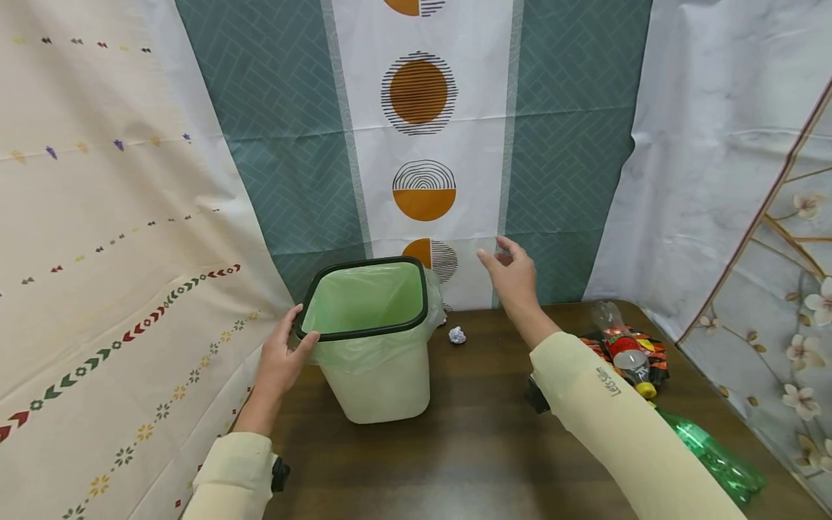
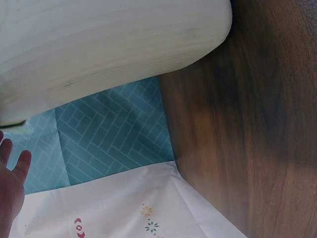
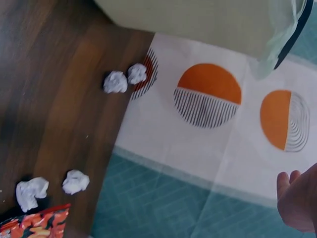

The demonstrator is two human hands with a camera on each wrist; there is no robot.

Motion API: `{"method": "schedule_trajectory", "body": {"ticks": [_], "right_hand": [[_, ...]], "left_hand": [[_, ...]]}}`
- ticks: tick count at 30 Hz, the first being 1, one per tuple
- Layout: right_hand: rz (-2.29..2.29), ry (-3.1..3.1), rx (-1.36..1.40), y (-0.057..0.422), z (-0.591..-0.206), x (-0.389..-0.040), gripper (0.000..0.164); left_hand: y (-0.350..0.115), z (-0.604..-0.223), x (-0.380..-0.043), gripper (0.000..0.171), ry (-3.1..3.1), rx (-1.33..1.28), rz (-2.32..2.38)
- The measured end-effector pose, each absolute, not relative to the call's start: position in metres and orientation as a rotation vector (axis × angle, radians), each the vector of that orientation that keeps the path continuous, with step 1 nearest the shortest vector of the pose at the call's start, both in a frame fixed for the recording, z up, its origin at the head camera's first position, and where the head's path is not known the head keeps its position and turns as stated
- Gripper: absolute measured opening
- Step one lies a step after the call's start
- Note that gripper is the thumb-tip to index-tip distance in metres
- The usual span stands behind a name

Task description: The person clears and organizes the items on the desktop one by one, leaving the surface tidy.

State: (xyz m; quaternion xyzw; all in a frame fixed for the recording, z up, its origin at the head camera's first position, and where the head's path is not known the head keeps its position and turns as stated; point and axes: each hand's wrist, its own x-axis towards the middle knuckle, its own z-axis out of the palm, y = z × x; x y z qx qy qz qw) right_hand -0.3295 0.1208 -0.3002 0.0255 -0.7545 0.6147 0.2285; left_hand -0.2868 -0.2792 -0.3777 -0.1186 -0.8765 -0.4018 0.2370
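Left hand touching bin, right hand raised

Soft glare marks the table; both wrist views look dimmer.

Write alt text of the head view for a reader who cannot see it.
A person's left hand touches the rim of a lined waste bin on a brown table; the right hand is raised, empty, beside it. Crumpled paper lies near the bin; a clear bottle and a green bottle lie at right.

table (brown) bears bin, paper, packet, green bottle.
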Motion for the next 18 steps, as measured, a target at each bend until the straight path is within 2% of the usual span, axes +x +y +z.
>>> {"method": "schedule_trajectory", "body": {"ticks": [18], "right_hand": [[1.634, -2.096, -0.062, 0.176, -0.326, -0.331, 0.061]], "left_hand": [[-0.28, -0.38, -0.288, 0.064, -2.387, -0.321, -1.09]]}}
